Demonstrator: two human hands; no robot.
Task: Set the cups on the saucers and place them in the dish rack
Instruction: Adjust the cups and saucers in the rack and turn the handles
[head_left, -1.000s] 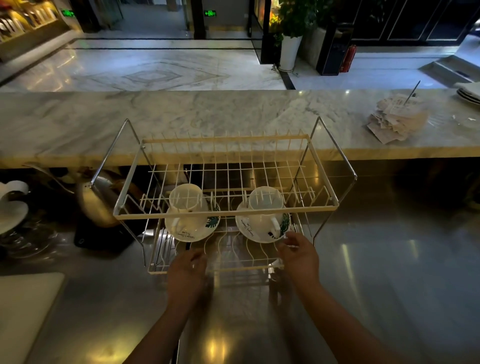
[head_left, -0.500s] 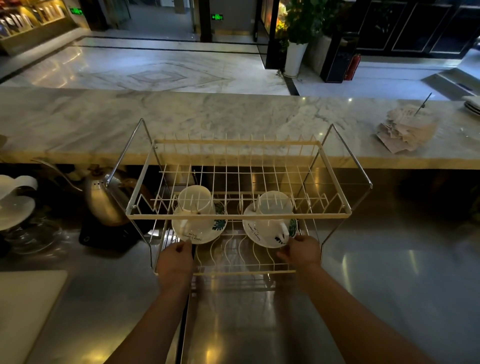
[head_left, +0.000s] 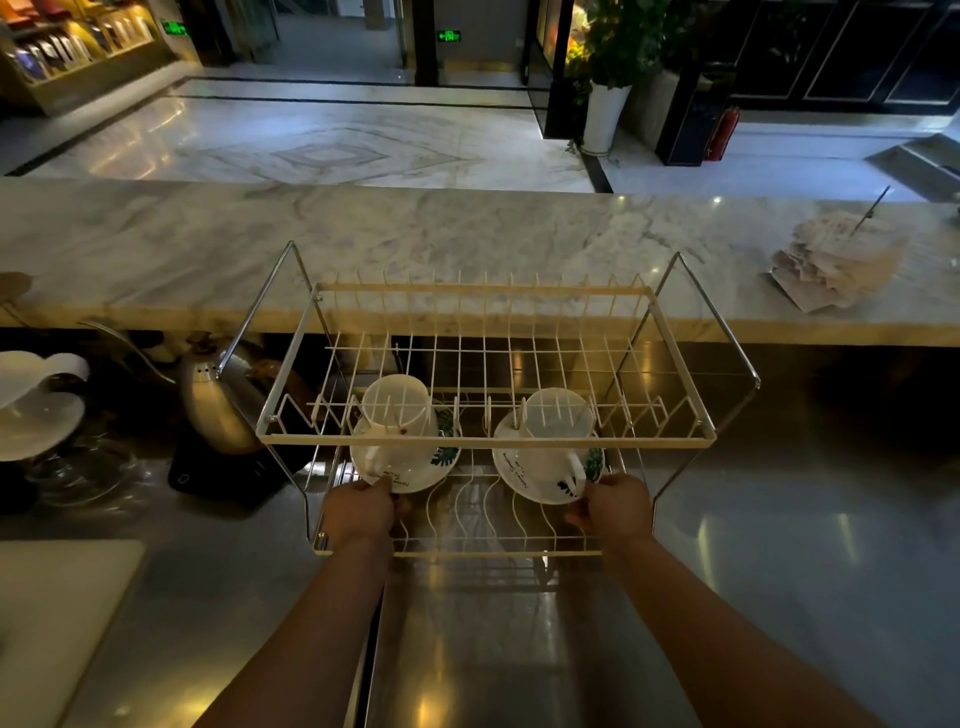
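Both cups sit on their saucers on the lower tier of the rack (head_left: 485, 441), in the middle of the frame. The left cup (head_left: 397, 415) stands on the left saucer (head_left: 415, 470), the right cup (head_left: 556, 423) on the right saucer (head_left: 524, 475), each seen through the wires of the upper tier. The two sets are well apart from one another.

My left hand (head_left: 358, 512) has its grip closed on the near edge of the left saucer, thumb on the rim. My right hand (head_left: 615, 506) pinches the near right edge of the right saucer the same way. Both hands lie just above the front bar of the lower tier, low centre of the frame.

I judge this to be the last step: seating the two sets in the rack. The saucers look slightly tilted towards me on the wavy wires, so the next move calls for checking that each rests steady between the wires before I let go. Then I should open both grips gently and draw my hands straight back over the steel worktop (head_left: 779, 571), clear of the front bar, so nothing is nudged and the cups do not slide.
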